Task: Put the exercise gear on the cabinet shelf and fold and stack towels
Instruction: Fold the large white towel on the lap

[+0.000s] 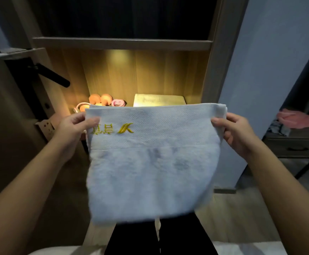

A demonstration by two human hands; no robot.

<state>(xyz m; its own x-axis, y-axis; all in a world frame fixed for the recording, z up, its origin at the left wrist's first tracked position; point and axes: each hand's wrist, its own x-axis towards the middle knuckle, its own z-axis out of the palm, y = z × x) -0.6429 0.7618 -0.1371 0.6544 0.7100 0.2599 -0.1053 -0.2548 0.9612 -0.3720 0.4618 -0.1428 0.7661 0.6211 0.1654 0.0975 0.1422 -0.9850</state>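
A white towel with a yellow embroidered logo hangs doubled over in front of me, blurred at its lower edge. My left hand pinches its top left corner, and my right hand pinches its top right corner. Behind it, on the lit cabinet shelf, lie orange dumbbell heads, a pink round gear piece and a pink ring. A folded pale towel lies on the same shelf to their right. The towel I hold hides the shelf's front edge.
A door with a black lever handle stands at the left, with a wall socket below it. A dark table with a drawer at the right carries pink cloth. A dark upper shelf sits above the lit one.
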